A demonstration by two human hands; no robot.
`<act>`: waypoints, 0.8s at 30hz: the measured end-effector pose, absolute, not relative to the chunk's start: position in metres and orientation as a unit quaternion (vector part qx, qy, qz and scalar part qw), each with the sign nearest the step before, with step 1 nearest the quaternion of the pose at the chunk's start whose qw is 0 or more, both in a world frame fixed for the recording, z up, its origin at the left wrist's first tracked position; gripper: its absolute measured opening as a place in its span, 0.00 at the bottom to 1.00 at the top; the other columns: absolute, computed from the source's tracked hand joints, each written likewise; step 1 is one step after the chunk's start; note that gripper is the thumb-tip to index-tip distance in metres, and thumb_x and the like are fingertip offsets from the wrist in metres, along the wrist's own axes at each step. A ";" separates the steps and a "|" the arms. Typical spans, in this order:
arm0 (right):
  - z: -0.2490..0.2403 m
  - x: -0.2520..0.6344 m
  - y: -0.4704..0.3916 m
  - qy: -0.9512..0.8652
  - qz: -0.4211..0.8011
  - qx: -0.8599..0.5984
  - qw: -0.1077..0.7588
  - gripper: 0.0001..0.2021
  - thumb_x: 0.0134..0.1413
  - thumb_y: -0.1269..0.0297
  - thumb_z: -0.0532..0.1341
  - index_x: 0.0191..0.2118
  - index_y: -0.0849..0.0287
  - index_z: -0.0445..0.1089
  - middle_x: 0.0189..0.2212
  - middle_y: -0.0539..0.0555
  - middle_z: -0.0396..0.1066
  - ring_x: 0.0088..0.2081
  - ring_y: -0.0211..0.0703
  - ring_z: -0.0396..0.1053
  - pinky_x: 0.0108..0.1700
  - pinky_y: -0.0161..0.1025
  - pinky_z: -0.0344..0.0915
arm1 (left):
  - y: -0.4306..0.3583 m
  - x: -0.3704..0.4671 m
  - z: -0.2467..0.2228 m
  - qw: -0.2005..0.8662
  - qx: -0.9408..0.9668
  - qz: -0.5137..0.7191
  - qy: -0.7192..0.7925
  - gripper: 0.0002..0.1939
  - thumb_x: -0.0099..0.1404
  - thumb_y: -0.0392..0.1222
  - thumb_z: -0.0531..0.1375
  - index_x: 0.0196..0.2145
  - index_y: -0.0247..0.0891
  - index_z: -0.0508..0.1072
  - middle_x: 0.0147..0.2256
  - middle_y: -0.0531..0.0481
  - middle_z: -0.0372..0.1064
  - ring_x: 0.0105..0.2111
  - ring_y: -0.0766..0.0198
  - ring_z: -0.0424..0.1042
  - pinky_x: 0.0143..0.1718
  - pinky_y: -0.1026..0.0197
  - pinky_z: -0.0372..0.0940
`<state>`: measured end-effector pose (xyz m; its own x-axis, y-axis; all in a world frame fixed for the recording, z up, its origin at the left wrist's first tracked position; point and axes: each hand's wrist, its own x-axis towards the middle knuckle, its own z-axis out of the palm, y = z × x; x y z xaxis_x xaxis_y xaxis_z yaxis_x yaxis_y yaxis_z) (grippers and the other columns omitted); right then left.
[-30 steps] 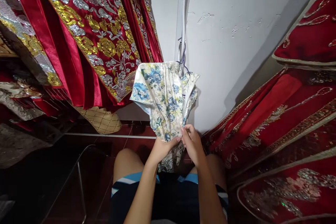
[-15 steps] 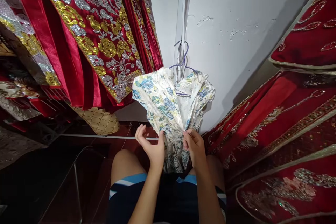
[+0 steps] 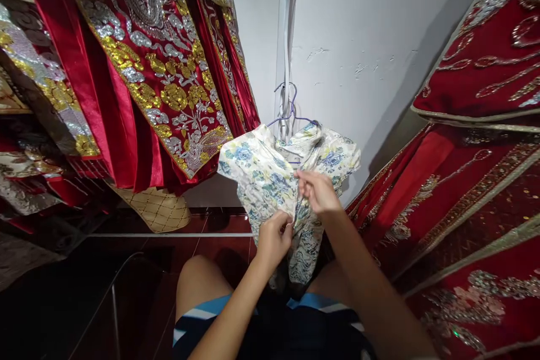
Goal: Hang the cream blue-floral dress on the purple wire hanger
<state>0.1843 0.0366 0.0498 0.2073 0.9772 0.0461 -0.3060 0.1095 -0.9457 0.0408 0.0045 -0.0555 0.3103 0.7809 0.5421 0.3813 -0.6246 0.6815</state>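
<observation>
A white garment with blue and green flowers (image 3: 261, 171) hangs on a purple wire hanger (image 3: 292, 109) in front of the wall. Its front edges meet at a V-shaped neckline. My left hand (image 3: 275, 233) pinches the front edge around the middle of the garment. Higher up, at the bottom of the neckline, my right hand (image 3: 315, 188) has thumb and fingertips closed on the fabric edge. The garment's lower part hangs between my knees.
Red garments with gold and silver embroidery (image 3: 169, 90) hang at the left, and more beaded red ones (image 3: 472, 163) at the right. Behind the hanger is a white wall (image 3: 346, 28) with a vertical strip. A thin metal bar (image 3: 169, 234) runs low across the left.
My left hand has moved right from beside the garment and closed on its front edge. My right hand has moved up to the neckline. The garment's right shoulder has spread outward.
</observation>
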 end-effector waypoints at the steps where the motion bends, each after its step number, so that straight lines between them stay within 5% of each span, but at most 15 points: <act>1: 0.068 0.189 0.051 -0.387 0.502 -0.429 0.644 0.07 0.48 0.64 0.70 0.27 0.60 0.74 0.19 0.49 0.69 0.19 0.31 0.62 0.18 0.29 0.57 | 0.004 0.041 -0.053 0.203 0.805 0.407 0.380 0.09 0.65 0.30 0.53 0.28 0.39 0.64 0.28 0.52 0.64 0.29 0.64 0.64 0.30 0.63 0.55; 7: 0.128 0.190 0.089 -0.408 0.451 -0.411 0.679 0.06 0.51 0.69 0.66 0.26 0.63 0.71 0.17 0.48 0.67 0.17 0.29 0.62 0.17 0.26 0.54 | 0.017 0.036 -0.018 0.175 0.884 0.222 0.373 0.09 0.60 0.27 0.55 0.30 0.38 0.69 0.31 0.48 0.72 0.32 0.59 0.70 0.30 0.61 0.57; 10: 0.118 0.185 0.075 -0.445 0.434 -0.394 0.677 0.07 0.51 0.65 0.67 0.29 0.61 0.71 0.16 0.47 0.67 0.16 0.30 0.62 0.17 0.27 0.54 | 0.036 0.025 0.023 0.223 0.830 0.361 0.362 0.08 0.68 0.34 0.54 0.40 0.39 0.73 0.33 0.49 0.74 0.32 0.60 0.72 0.35 0.61 0.63; 14: 0.107 0.185 0.062 -0.485 0.425 -0.387 0.659 0.07 0.49 0.64 0.67 0.28 0.60 0.70 0.15 0.46 0.65 0.16 0.30 0.60 0.18 0.28 0.54 | 0.073 0.018 0.090 0.124 0.787 0.513 0.318 0.17 0.73 0.41 0.54 0.57 0.41 0.69 0.32 0.51 0.71 0.31 0.62 0.69 0.37 0.59 0.64; 19: 0.095 0.191 0.079 -0.556 0.386 -0.370 0.637 0.10 0.52 0.59 0.67 0.27 0.56 0.66 0.15 0.44 0.62 0.17 0.32 0.58 0.21 0.31 0.54 | 0.102 0.034 0.126 0.056 0.829 0.492 0.261 0.05 0.68 0.38 0.60 0.35 0.37 0.75 0.34 0.48 0.70 0.37 0.60 0.69 0.43 0.56 0.62; 24: 0.039 0.189 0.090 -0.569 0.342 -0.445 0.601 0.11 0.48 0.63 0.65 0.22 0.55 0.64 0.13 0.43 0.58 0.17 0.32 0.52 0.21 0.33 0.46 | 0.104 0.019 0.123 0.104 0.723 0.630 0.264 0.06 0.69 0.38 0.59 0.34 0.35 0.73 0.35 0.49 0.70 0.39 0.62 0.69 0.47 0.58 0.62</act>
